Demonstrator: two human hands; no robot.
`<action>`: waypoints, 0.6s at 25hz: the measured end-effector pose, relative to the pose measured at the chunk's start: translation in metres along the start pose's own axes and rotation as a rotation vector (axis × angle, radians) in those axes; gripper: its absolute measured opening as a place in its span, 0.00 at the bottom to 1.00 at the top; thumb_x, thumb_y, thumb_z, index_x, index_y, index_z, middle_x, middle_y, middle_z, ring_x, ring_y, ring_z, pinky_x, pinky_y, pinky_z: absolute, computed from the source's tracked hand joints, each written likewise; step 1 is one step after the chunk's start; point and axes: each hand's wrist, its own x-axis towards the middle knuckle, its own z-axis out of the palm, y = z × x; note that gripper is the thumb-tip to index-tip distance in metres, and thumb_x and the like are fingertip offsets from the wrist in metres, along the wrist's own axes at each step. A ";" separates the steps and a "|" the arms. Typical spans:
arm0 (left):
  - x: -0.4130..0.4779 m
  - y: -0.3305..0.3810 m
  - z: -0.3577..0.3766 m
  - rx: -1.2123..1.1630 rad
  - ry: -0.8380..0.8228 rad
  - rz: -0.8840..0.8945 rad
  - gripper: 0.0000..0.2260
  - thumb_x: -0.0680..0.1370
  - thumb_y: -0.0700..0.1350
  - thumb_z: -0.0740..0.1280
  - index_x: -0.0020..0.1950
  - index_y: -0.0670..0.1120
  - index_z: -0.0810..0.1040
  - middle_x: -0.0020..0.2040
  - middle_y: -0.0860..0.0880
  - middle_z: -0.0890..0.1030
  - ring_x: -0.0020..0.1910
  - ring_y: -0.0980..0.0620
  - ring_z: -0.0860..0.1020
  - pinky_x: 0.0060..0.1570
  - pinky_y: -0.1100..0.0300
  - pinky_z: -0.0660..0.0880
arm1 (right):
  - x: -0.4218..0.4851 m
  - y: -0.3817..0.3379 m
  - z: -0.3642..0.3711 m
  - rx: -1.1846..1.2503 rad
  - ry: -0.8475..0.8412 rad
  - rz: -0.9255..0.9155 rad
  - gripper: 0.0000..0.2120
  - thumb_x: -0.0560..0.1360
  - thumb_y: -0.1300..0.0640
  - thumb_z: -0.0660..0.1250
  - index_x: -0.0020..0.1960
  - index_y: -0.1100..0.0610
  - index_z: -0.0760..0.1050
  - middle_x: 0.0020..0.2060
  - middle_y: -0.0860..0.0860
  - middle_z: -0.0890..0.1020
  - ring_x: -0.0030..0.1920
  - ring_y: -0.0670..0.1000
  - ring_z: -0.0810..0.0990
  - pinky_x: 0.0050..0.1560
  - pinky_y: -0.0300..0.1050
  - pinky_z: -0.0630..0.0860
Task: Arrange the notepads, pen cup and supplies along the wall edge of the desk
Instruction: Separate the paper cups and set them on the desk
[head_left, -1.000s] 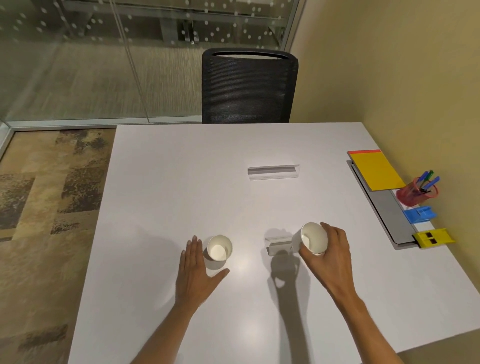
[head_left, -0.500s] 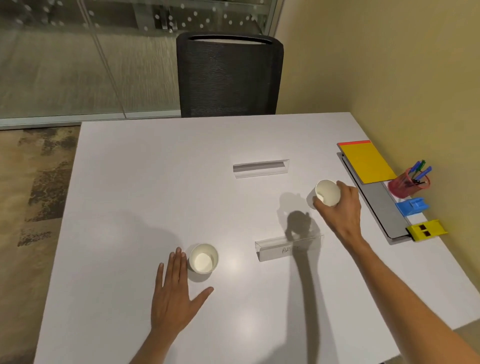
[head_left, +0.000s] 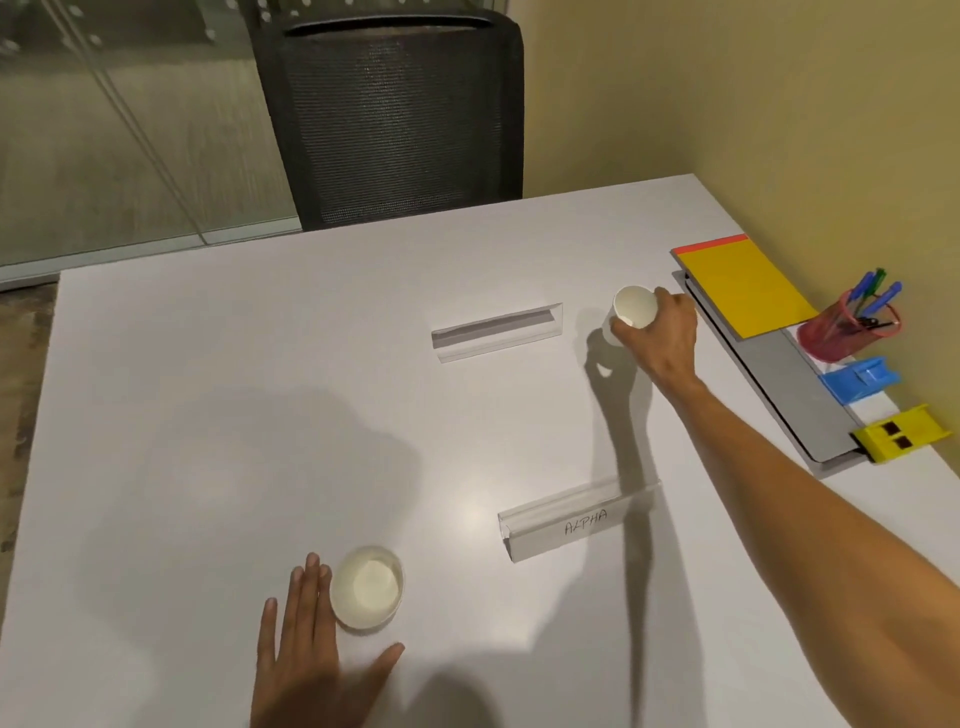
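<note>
My right hand grips a white paper cup, tilted with its mouth toward me, just left of the yellow notepad. That notepad lies on a grey pad along the wall. A red mesh pen cup with blue and green pens stands against the wall, with a blue holder and a yellow holder nearer to me. My left hand rests flat and open on the white desk, beside a second white cup standing upright.
Two clear acrylic name stands sit mid-desk: a blank one farther away and one reading "ALPHA" nearer. A black mesh chair stands at the far edge. The yellow wall bounds the right side; glass partition at left.
My right hand carried its white cup from the near middle of the desk away from me and rightward, up to the yellow notepad. The left hand stayed flat by the other cup.
</note>
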 end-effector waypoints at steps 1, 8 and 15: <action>0.001 -0.001 0.003 0.030 0.005 -0.006 0.56 0.63 0.77 0.63 0.79 0.42 0.60 0.80 0.46 0.62 0.79 0.48 0.61 0.77 0.43 0.59 | 0.008 0.002 0.004 0.002 0.006 0.002 0.29 0.67 0.46 0.74 0.60 0.63 0.72 0.57 0.61 0.75 0.60 0.60 0.72 0.52 0.47 0.70; 0.006 -0.007 0.013 0.112 0.007 -0.040 0.56 0.60 0.77 0.64 0.75 0.38 0.68 0.76 0.43 0.69 0.80 0.49 0.60 0.72 0.37 0.65 | 0.048 0.014 0.022 -0.028 0.010 0.001 0.29 0.67 0.46 0.74 0.58 0.65 0.72 0.56 0.62 0.75 0.60 0.62 0.72 0.52 0.50 0.72; 0.016 -0.002 0.008 0.133 0.072 0.052 0.46 0.72 0.72 0.49 0.66 0.34 0.77 0.79 0.45 0.64 0.81 0.54 0.53 0.75 0.43 0.59 | 0.059 0.018 0.036 -0.006 0.009 0.055 0.29 0.67 0.48 0.75 0.60 0.65 0.72 0.58 0.63 0.73 0.60 0.63 0.72 0.55 0.52 0.73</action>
